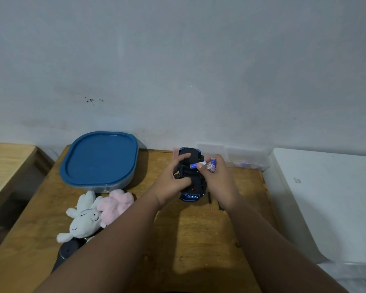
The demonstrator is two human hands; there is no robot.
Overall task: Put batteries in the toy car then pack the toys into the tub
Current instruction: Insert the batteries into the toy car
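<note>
- Toy car (191, 188): black with blue trim, lying on the wooden table (199, 240) near its far edge. It seems to be turned underside up, with one blue end facing the person.
- Left hand (173, 182): it grips the car from the left, fingers curled over the far half of the body and the thumb pressed across the near half.
- Right hand (218, 180): it sits just right of the car and is closed around batteries. Thumb and forefinger pinch one blue-and-white battery (197, 165), which lies level with its free end over the middle of the car.
- Two more batteries (213, 160) are tucked in the same hand's curled fingers, their ends poking up.
- Whether the pinched battery touches the car cannot be told.
- Tub (123, 183): a grey container with rounded corners, on the table to the left of the car and well apart from it. Its blue lid (99, 158) is on.
- White plush toy (85, 220) and pink plush toy (116, 203): they lie side by side and touching, just in front of the tub, on the near-left part of the table.
- A dark rounded object (69, 249) shows below the white plush, partly hidden by the left forearm.
- A thin screwdriver (210, 200) lies on the table just in front of the car, between the two wrists. A small dark piece (220, 206) lies beside it, partly covered by the right wrist.
- A clear plastic box (241, 157) stands against the wall behind the right hand.
- A white surface (325, 197) adjoins the table on the right.
</note>
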